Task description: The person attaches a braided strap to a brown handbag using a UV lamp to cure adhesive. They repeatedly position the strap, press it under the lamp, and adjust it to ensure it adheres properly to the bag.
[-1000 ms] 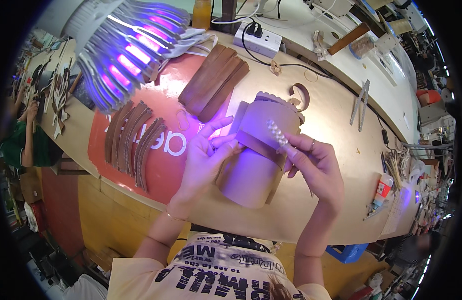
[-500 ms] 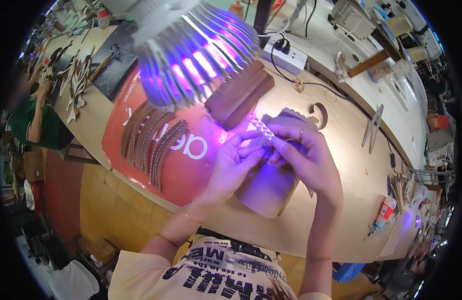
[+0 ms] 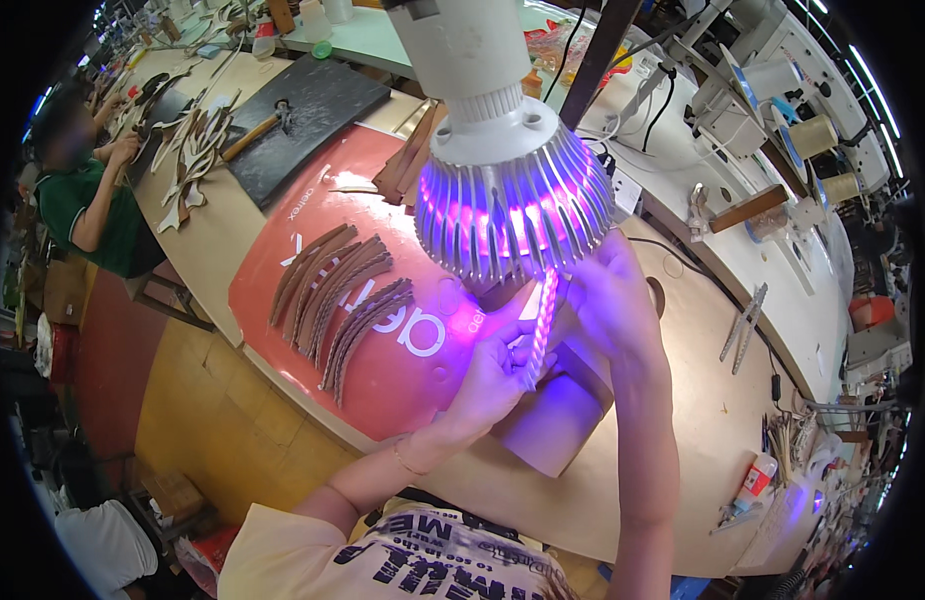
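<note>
Both my hands hold a narrow perforated strip [image 3: 540, 325] up under a finned lamp [image 3: 512, 195] that glows violet. My left hand [image 3: 494, 375] pinches the strip's lower end. My right hand [image 3: 612, 300] grips its upper end, close to the lamp's rim. Below the hands a cardboard-coloured block [image 3: 557, 420] lies on the workbench [image 3: 682, 440], partly hidden by my left hand.
Several curved brown leather strips [image 3: 342, 290] lie fanned on a red mat [image 3: 302, 320]. A dark slab [image 3: 302, 110] with a hammer [image 3: 252, 125] sits further back. A person in green [image 3: 87, 190] works at the left. Pliers [image 3: 744, 318] and a glue bottle [image 3: 750, 482] lie to the right.
The view has shifted so the lamp now hangs right over my hands. I have raised the strip from the block up to the lamp and turned it upright.
</note>
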A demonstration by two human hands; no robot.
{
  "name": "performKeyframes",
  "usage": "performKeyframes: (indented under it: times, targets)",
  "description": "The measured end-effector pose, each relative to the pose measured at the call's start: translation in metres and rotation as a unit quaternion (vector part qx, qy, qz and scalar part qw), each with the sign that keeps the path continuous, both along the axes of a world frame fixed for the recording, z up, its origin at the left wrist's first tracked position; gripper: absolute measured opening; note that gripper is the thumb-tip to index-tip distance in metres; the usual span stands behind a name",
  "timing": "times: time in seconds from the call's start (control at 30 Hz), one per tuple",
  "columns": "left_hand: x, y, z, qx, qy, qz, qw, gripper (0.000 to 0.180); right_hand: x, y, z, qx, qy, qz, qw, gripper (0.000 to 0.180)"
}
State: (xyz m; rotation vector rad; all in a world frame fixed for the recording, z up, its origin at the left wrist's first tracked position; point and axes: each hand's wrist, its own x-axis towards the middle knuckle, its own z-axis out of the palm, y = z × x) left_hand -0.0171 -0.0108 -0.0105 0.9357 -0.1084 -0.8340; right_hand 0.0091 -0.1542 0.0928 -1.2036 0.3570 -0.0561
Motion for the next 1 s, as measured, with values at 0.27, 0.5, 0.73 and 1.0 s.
performKeyframes:
  times: [0.27,0.5,0.73,1.0]
  targets:
    - [-0.005,0.000,0.017,-0.026,-0.143,0.103,0.984,0.037,0.000,-0.009,-0.021,0.110,-0.053,-0.220,0.968,0.078]
    - [0.023,0.006,0.029,0.002,-0.181,0.030,0.983,0.025,-0.045,-0.002,-0.006,-0.179,-0.032,-0.351,0.919,0.079]
    - [0.029,0.004,0.029,-0.115,-0.176,-0.163,0.964,0.022,-0.132,0.014,0.023,-0.766,-0.006,-0.097,0.635,0.048]
    - [-0.002,-0.011,-0.010,0.243,-0.407,0.087,0.876,0.036,-0.151,0.001,-0.002,-0.333,0.153,-0.145,0.919,0.018]
